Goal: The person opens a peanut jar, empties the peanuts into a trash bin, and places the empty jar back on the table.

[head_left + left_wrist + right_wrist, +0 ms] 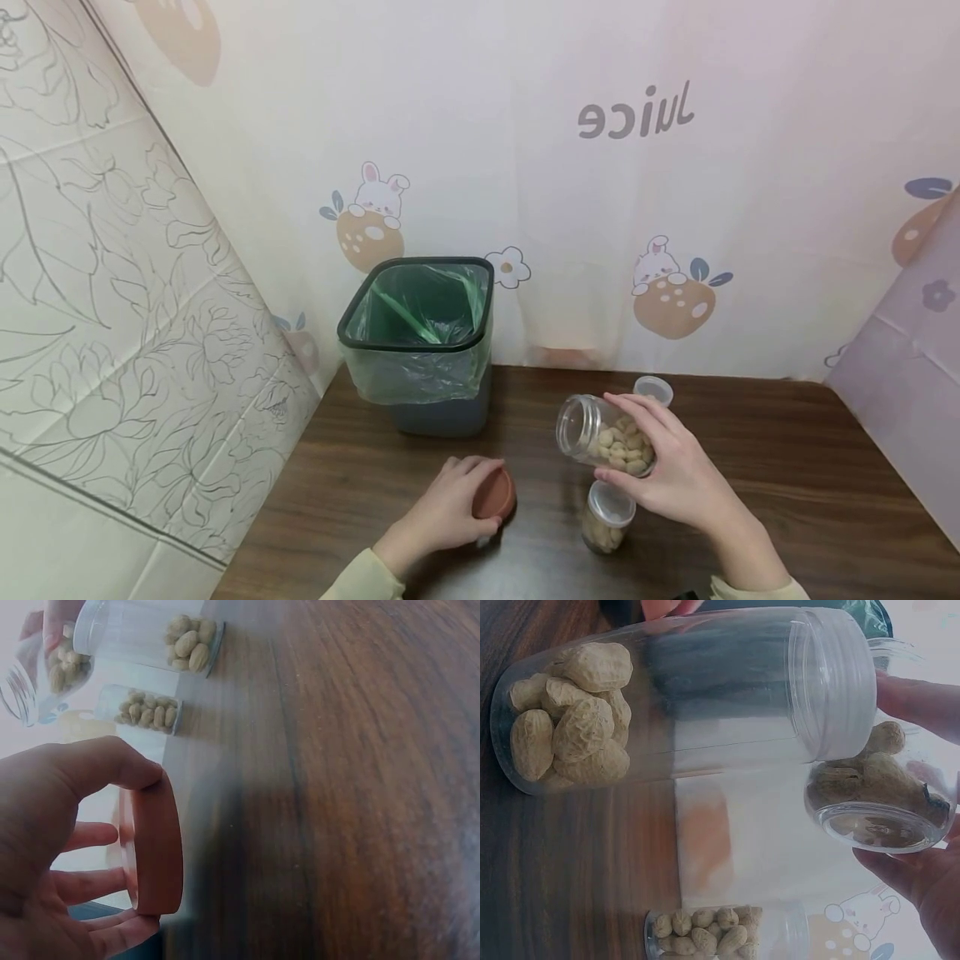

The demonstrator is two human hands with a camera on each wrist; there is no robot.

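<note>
My left hand (442, 510) grips a shallow, round reddish-brown dish (492, 495) by its rim, low over the table. The left wrist view shows thumb and fingers on opposite sides of this dish. My right hand (678, 475) holds a clear jar (600, 433) of unshelled peanuts, tipped on its side. Its uncovered mouth points left, and the peanuts (628, 446) lie toward its base. Just below it stands a second peanut jar (727, 686) with a whitish lid (611, 503). Behind the right hand, a third jar shows its lid (654, 390); peanuts (705, 930) fill it in the right wrist view.
A dark bin (442, 419) with a greenish plastic liner (420, 375) stands at the back left of the brown wooden table (337, 500). A printed curtain (525, 167) hangs along the back edge, and a flower-patterned panel (150, 333) borders the left.
</note>
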